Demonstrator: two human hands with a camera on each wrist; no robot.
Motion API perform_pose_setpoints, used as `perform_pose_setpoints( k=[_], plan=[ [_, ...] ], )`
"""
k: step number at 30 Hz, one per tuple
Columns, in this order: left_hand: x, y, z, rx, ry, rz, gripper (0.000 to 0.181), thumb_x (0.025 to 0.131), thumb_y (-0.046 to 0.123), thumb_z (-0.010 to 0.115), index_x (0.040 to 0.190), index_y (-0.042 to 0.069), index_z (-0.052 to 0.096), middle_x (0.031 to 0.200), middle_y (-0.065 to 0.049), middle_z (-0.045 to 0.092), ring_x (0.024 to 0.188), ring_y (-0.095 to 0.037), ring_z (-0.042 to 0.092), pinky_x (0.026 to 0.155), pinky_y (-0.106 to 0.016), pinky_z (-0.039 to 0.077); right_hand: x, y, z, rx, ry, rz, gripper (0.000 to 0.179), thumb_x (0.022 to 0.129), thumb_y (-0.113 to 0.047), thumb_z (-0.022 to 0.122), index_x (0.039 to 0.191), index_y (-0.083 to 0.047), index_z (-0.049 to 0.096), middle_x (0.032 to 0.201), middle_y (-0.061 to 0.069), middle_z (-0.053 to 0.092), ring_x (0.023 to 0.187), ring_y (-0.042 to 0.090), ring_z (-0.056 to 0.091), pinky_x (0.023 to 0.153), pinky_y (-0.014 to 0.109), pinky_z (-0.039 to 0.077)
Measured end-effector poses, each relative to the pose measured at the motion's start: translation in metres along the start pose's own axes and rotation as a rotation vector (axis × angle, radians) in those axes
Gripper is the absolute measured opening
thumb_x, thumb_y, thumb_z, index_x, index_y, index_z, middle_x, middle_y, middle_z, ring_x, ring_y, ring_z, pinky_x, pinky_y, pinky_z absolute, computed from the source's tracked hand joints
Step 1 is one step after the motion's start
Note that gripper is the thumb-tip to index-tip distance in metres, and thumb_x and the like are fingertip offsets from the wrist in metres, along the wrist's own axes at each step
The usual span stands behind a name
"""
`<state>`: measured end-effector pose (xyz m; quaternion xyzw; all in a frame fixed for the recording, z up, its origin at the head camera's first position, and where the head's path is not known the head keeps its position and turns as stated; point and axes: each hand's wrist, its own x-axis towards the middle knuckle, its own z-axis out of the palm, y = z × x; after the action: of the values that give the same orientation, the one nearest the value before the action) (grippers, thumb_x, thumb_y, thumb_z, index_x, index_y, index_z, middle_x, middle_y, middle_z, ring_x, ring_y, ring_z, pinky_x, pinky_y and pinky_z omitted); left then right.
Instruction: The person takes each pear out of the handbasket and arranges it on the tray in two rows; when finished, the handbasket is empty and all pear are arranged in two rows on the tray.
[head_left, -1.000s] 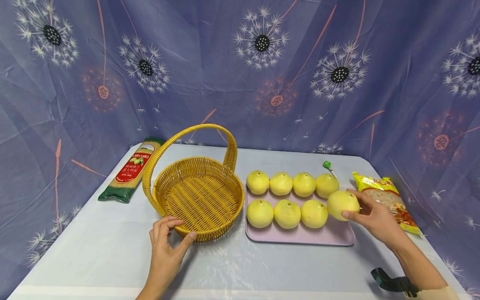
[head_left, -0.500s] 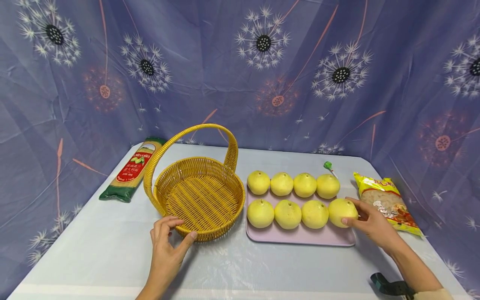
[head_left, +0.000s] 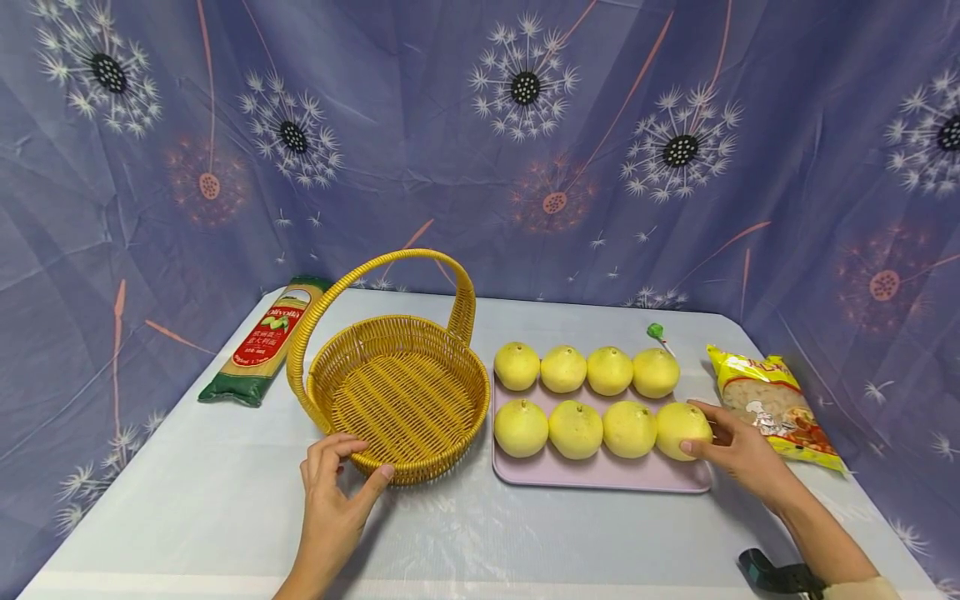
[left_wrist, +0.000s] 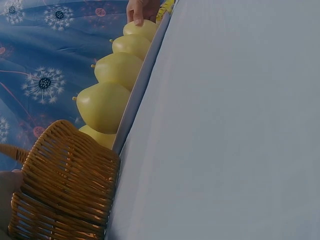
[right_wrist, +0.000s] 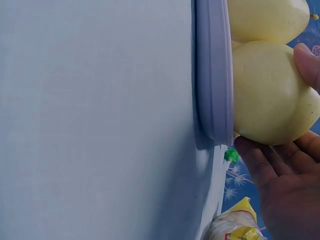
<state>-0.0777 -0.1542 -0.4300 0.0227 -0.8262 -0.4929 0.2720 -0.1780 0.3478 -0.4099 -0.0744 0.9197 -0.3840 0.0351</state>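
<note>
At the near-right end of a pink tray (head_left: 600,475), my right hand (head_left: 738,450) holds a pale yellow pomelo (head_left: 682,429) between thumb and fingers. In the right wrist view the thumb lies on one side of this pomelo (right_wrist: 272,95) and the fingers on the other. Two rows of pomelos fill the tray, the held one ending the front row. My left hand (head_left: 333,492) grips the near-left rim of a round wicker basket (head_left: 408,400) with a tall arched handle. Inside, the basket shows only its woven base.
Behind the basket's left side lies a green and red pasta packet (head_left: 266,342). A yellow snack bag (head_left: 776,404) lies right of the tray. A green-wrapped lollipop (head_left: 656,331) is behind the back row. Patterned cloth hangs behind the white table (head_left: 480,542).
My right hand has lowered the pomelo from above the tray's right end into line with the front row, shifting it slightly left. The left hand and basket stay put.
</note>
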Motion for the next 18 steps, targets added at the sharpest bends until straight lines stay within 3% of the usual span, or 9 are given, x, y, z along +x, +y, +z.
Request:
perform_pose_setpoints(
  k=[6, 15, 18],
  plan=[
    [0.0001, -0.0006, -0.0001, 0.003, 0.001, 0.003, 0.041, 0.073, 0.006, 0.079, 0.107, 0.005, 0.057, 0.123, -0.003, 0.044, 0.105, -0.002, 0.027, 0.082, -0.021, 0.025, -0.0012, 0.0004, 0.0024, 0.020, 0.009, -0.017, 0.075, 0.085, -0.030, 0.070, 0.143, 0.001, 0.034, 0.138, 0.029, 0.043, 0.095, -0.025, 0.040, 0.076, 0.007, 0.043],
    [0.0000, 0.0013, -0.0008, -0.002, -0.001, 0.010, 0.041, 0.074, 0.006, 0.079, 0.107, 0.003, 0.056, 0.123, -0.004, 0.044, 0.105, -0.002, 0.027, 0.082, -0.022, 0.025, -0.0018, 0.0027, 0.0012, 0.018, -0.011, 0.020, 0.076, 0.086, -0.031, 0.068, 0.146, -0.002, 0.030, 0.141, 0.028, 0.040, 0.096, -0.025, 0.035, 0.077, 0.005, 0.040],
    [0.0001, 0.0010, -0.0006, -0.001, -0.002, 0.012, 0.041, 0.074, 0.006, 0.079, 0.107, 0.003, 0.056, 0.123, -0.005, 0.044, 0.106, -0.002, 0.027, 0.082, -0.023, 0.025, -0.0021, 0.0042, 0.0010, 0.013, -0.013, 0.024, 0.077, 0.086, -0.033, 0.068, 0.146, -0.003, 0.030, 0.141, 0.028, 0.039, 0.100, -0.020, 0.041, 0.077, 0.005, 0.040]
  ],
)
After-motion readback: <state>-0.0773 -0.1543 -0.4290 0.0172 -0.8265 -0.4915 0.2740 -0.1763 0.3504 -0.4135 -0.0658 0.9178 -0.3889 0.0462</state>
